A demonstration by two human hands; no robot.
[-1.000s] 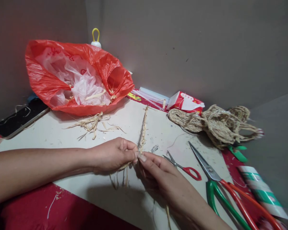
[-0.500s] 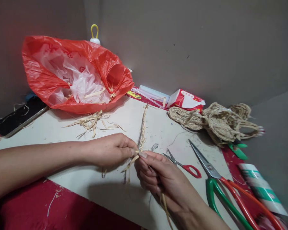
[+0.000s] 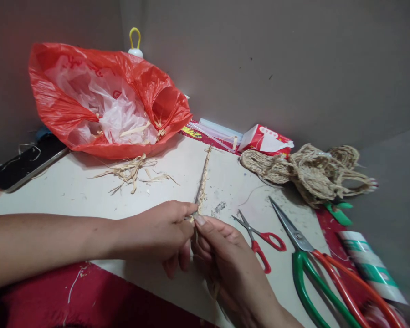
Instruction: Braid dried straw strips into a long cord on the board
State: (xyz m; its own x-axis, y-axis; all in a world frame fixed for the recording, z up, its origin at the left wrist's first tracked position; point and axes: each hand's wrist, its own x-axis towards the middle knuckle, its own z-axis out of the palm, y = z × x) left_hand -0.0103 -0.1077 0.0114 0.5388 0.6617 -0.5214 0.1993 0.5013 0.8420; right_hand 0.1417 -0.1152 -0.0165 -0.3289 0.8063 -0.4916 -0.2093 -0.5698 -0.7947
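A narrow braided straw cord (image 3: 204, 183) stretches away from my fingers toward the back of the white board (image 3: 164, 157). My left hand (image 3: 167, 223) pinches the near end of the braid from the left, its index finger lying along the cord. From the right, my right hand (image 3: 222, 243) holds the same end between thumb and fingers, fingertips almost touching those of the left. A loose straw strand (image 3: 216, 289) hangs below the right palm. The crossing of strands between the fingertips is mostly hidden.
Small red scissors (image 3: 258, 237) and large green-and-orange scissors (image 3: 300, 243) lie open at right. Behind them are coiled braided cord (image 3: 304, 171) and a red tissue packet (image 3: 264, 140). Loose straw (image 3: 133, 173), a red plastic bag (image 3: 61, 109) and a phone (image 3: 27, 164) are at left.
My left hand has shifted lower and its fingers have closed over the loose strands below the braid. My right hand has drawn slightly down and left, uncovering more of the small scissors.
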